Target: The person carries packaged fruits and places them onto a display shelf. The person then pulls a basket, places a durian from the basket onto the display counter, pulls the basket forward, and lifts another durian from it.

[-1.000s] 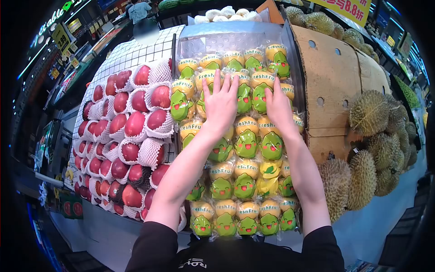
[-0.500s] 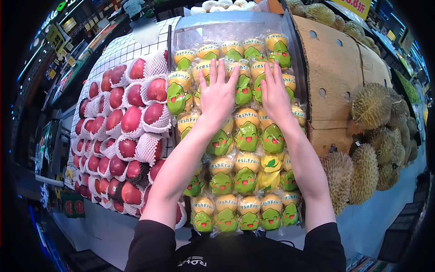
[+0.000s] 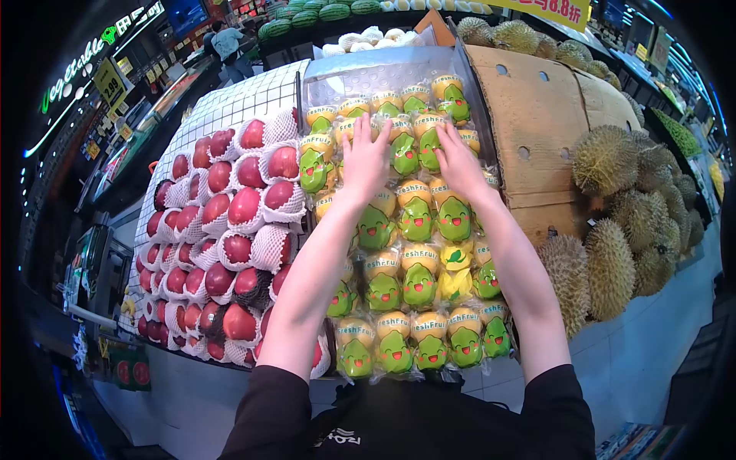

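Note:
Rows of bagged yellow fruit [image 3: 416,218] with green cartoon labels lie on a sloped display. My left hand [image 3: 366,159] rests on the second row from the top, its fingers spread and pointing up the slope. To its right, my right hand [image 3: 462,163] lies on bags in the same row with its fingers extended. Neither hand is closed round a bag. Between the hands, a labelled bag [image 3: 403,149] shows uncovered. A bag with a yellow label [image 3: 456,271] lies lower in the display.
Red fruit in white foam nets [image 3: 244,205] fills the sloped rack at the left. Cardboard [image 3: 529,130] and spiky durians [image 3: 611,264] are at the right. Watermelons [image 3: 307,23] and a person [image 3: 227,46] appear farther back.
The view has shifted, showing more of the background. Both hands remain on the upper bags; the right hand's fingers now angle more to the left.

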Available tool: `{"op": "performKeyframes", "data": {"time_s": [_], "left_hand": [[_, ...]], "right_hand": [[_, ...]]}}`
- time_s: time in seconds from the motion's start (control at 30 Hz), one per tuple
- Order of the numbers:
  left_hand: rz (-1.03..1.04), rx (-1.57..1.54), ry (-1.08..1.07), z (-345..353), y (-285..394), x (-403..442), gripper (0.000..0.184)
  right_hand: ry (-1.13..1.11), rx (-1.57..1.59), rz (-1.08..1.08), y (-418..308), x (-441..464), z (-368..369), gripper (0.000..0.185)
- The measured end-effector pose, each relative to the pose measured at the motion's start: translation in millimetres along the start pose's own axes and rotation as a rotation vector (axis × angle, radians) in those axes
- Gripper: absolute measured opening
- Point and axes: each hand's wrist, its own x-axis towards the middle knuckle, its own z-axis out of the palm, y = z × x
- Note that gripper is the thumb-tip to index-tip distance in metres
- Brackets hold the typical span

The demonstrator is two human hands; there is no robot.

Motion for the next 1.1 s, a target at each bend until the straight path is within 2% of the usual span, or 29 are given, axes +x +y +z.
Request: {"op": "performKeyframes", "data": {"time_s": [0.07,0.23,0.3,0.43,0.5,0.57,0.6,0.8,0.83,1.0,1.1], "left_hand": [[-0.029,-0.164,0.009,-25,2,-11,0.048],[-0.094,-0.48,0.033,-103,10,-77,0.044],[-0.051,-0.508,0.035,-127,12,-114,0.045],[-0.149,-0.715,-0.025,-158,30,-202,0.038],[-0.341,-0.917,-0.164,-159,43,-248,0.033],[-0.378,-1.002,-0.312,-170,49,-270,0.027],[-0.466,-1.074,-0.396,-174,51,-277,0.023],[-0.301,-1.06,-0.687,-174,52,-303,0.02],[-0.284,-1.052,-0.734,-175,51,-306,0.02],[-0.325,-1.084,-0.725,-161,43,-316,0.023],[-0.266,-1.063,-0.693,-160,44,-315,0.022]], "right_hand": [[0.001,-0.115,-0.034,-17,-18,-2,0.048],[-0.013,0.067,-0.143,-65,-66,-14,0.045],[-0.054,0.154,-0.179,-83,-87,-18,0.043],[-0.189,0.229,-0.206,-116,-131,-27,0.044],[-0.183,0.331,-0.171,-135,-156,-31,0.04],[-0.217,0.441,-0.137,-152,-179,-31,0.038],[-0.268,0.519,-0.026,-163,-192,-34,0.034],[-0.282,0.727,0.368,-193,-274,-14,0.024],[-0.272,0.714,0.369,-195,-283,-9,0.024],[-0.185,0.612,0.369,-204,-302,3,0.024],[-0.093,0.572,0.404,-205,-309,16,0.02]]}}
